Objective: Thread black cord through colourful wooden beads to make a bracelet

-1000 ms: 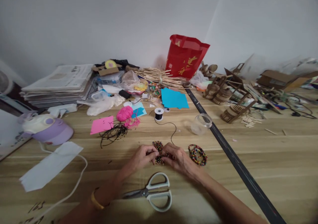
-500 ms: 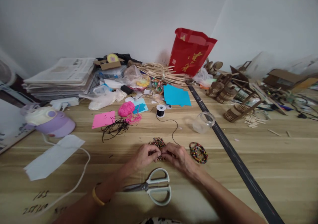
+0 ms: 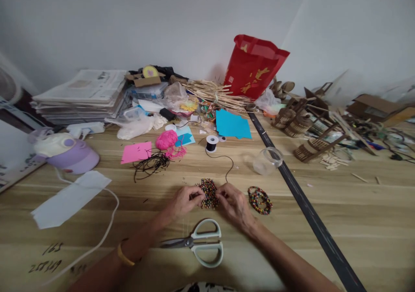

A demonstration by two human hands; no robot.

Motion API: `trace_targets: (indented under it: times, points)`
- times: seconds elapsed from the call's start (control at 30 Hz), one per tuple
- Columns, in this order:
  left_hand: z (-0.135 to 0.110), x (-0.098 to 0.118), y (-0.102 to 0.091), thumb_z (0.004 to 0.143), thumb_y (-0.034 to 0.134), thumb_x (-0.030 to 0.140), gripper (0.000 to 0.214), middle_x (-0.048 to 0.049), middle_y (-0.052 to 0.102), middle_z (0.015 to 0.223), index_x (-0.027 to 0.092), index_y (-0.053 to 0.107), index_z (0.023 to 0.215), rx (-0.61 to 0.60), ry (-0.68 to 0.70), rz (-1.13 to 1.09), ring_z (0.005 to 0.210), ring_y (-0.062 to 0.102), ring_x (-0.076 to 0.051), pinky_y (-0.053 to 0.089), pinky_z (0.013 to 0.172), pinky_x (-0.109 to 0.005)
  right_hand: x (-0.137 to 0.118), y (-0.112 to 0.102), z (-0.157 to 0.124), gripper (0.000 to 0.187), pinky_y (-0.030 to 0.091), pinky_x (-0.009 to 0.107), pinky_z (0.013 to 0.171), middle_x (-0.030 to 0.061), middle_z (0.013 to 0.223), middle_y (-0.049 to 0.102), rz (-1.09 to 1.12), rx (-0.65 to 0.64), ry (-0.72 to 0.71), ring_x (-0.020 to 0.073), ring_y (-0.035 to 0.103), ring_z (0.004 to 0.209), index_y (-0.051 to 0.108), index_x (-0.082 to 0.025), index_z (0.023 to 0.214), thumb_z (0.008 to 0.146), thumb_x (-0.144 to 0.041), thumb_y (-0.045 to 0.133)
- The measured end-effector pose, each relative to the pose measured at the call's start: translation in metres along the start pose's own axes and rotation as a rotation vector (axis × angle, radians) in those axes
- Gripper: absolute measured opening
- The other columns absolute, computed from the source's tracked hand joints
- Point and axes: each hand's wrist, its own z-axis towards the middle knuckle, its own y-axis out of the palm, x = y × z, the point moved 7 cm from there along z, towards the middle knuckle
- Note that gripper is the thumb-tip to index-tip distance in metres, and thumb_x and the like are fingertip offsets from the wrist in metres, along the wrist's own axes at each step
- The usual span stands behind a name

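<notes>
A heap of small multicoloured beads [image 3: 209, 192] lies on the wooden table between my two hands. At its left edge, my left hand [image 3: 187, 199] is closed in a pinch; whatever is between the fingertips is too small to make out. My right hand [image 3: 234, 202] pinches at the heap's right edge. A thin black cord [image 3: 232, 164] runs from its spool [image 3: 211, 144] down to the right fingers. Strung bead bracelets [image 3: 260, 200] rest to the right of that hand. Below the heap, scissors [image 3: 207, 243] with pale handles lie with blades pointing left.
A clear plastic jar [image 3: 268, 160] lies beyond the bracelets, beside a dark strip [image 3: 301, 197] crossing the table. Pink yarn [image 3: 166, 139], black cord pieces [image 3: 152, 164] and a purple cap-shaped object [image 3: 73, 153] are at left. A red bag [image 3: 254, 67] stands behind.
My hands, whose fingertips met over the beads, have drawn apart to either side of the heap. More of the beads shows now. The view has shifted slightly.
</notes>
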Motion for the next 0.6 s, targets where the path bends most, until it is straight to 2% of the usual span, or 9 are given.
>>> trace_targets:
  times: [0.07,0.17,0.3,0.4,0.6]
  points:
    - [-0.001,-0.003,-0.001,0.08,0.055,0.023,0.018,-0.0023,0.066,0.065,0.014,0.068,0.073,0.0,0.006,0.042,0.061,0.053,-0.014,0.038,0.055,-0.021,0.0,0.006,-0.006,0.015,0.044,0.027,0.065,0.0055,0.078,0.061,-0.048,0.026,-0.052,0.0176,0.057,0.074,0.057,-0.019,0.083,0.094,-0.023,0.047]
    - [-0.004,-0.006,0.002,0.076,0.058,0.017,0.011,-0.0014,0.065,0.067,0.016,0.069,0.074,-0.042,0.023,0.127,0.059,0.053,-0.013,0.037,0.056,-0.021,-0.006,0.016,-0.013,0.016,0.045,0.03,0.07,0.0079,0.084,0.063,-0.145,-0.006,-0.17,0.0195,0.056,0.079,0.059,-0.018,0.091,0.095,-0.019,0.043]
    - [-0.008,0.001,0.005,0.073,0.062,0.013,0.008,0.0001,0.059,0.061,0.016,0.068,0.068,-0.086,0.157,0.289,0.057,0.05,-0.013,0.035,0.058,-0.023,-0.016,0.024,-0.019,0.019,0.045,0.03,0.068,0.0087,0.085,0.064,-0.258,-0.066,-0.298,0.0202,0.055,0.079,0.06,-0.018,0.092,0.095,-0.015,0.041]
    - [-0.01,0.002,0.007,0.074,0.063,0.012,0.008,-0.0005,0.06,0.062,0.017,0.067,0.068,-0.098,0.235,0.365,0.06,0.05,-0.014,0.034,0.06,-0.024,-0.018,0.026,-0.02,0.018,0.045,0.03,0.067,0.0087,0.084,0.064,-0.274,-0.08,-0.326,0.0198,0.055,0.078,0.06,-0.017,0.092,0.095,-0.014,0.043]
    - [-0.01,-0.007,0.016,0.077,0.06,0.012,0.009,-0.002,0.065,0.072,0.017,0.067,0.074,-0.119,0.251,0.441,0.069,0.054,-0.015,0.036,0.066,-0.024,-0.014,0.031,-0.019,0.017,0.045,0.029,0.067,0.0075,0.082,0.063,-0.257,-0.091,-0.351,0.0193,0.054,0.076,0.059,-0.017,0.09,0.095,-0.015,0.044]
